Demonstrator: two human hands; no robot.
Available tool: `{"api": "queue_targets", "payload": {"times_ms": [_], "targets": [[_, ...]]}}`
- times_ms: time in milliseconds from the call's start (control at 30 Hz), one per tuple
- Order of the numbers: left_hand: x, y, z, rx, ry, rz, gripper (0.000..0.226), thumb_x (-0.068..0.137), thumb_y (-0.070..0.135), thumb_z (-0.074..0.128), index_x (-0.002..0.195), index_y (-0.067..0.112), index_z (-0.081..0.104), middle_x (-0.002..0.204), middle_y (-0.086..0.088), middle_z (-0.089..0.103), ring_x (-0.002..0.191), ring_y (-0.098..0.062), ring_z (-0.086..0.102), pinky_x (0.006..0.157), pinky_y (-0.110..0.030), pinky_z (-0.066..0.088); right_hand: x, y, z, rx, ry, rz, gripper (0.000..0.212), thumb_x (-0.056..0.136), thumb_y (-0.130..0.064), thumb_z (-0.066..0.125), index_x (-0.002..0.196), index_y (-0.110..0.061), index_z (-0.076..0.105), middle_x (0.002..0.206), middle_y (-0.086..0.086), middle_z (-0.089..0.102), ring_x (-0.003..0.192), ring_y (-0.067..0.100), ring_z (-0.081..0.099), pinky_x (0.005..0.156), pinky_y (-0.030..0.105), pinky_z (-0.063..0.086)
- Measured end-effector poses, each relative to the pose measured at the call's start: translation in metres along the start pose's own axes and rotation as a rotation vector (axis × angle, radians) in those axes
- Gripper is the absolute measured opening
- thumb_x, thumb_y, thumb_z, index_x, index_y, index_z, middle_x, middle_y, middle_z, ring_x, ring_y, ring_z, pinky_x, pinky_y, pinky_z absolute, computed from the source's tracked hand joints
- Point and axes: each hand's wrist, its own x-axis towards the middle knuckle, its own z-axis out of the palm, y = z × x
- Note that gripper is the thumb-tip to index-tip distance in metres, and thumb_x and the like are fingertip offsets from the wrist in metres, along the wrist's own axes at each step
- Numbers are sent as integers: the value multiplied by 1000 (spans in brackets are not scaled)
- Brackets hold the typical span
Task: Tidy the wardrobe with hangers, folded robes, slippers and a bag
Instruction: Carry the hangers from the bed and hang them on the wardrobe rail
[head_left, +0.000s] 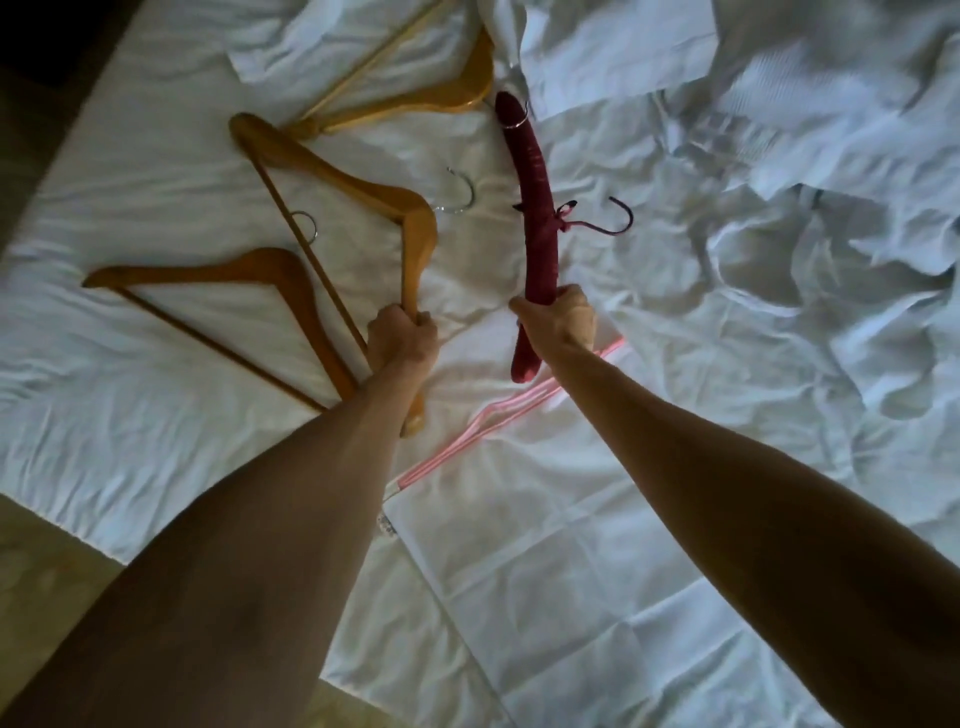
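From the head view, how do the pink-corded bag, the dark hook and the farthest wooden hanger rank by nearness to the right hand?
From the right hand:
1. Pink-corded bag, just below the hand, its cord beside it.
2. Dark hook, above and slightly right.
3. Farthest wooden hanger, top, well left.

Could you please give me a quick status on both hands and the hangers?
Left hand grips a wooden hanger. Right hand grips the red padded hanger. Two more wooden hangers on the bed. Nothing obstructing.
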Motion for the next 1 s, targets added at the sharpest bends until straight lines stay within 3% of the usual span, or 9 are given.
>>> {"api": "queue_targets", "payload": {"times_ms": [100,267,400,533,733,1000], "targets": [[-12,-8,-15,-164,-72,-41,54,80,56,53,87,6,73,80,-11,75,75,-30,74,72,-44,63,-26,-7,-27,248,-106,122,17,82,-16,72,96,-9,65,71,5,76,63,15,74,66,30,62],[-87,16,-73,-422,-150,-97,43,93,48,64,77,9,69,57,-1,65,48,-13,61,53,-26,54,-93,-11,-76,221,-135,102,22,79,-19,73,95,-4,70,63,4,71,55,14,67,57,27,54],[-151,17,-113,-563,-220,-122,28,86,33,73,73,9,68,53,-2,64,51,-17,62,62,-33,56,-167,-12,-118,252,-184,-23,20,86,-30,69,85,-10,69,68,4,66,61,16,62,62,28,50],[-234,15,-148,-694,-284,-125,26,82,29,73,65,11,66,58,-5,65,62,-22,63,77,-42,57,-245,-9,-169,292,-295,-149,20,90,-27,67,96,-8,69,78,8,70,66,15,64,66,28,51],[-380,-1,-168,-872,-282,-76,21,87,23,73,74,8,66,60,-5,61,58,-19,59,76,-38,51,-355,12,-259,337,-554,-305,30,89,-16,72,112,1,61,79,16,74,63,20,68,60,24,54],[-511,-58,-189,-1017,-160,-8,31,85,24,73,55,16,70,63,-10,63,60,-21,59,76,-42,48,-441,54,-275,99,-659,-333,43,82,-37,79,101,0,70,83,14,74,77,24,71,77,37,58]]}}
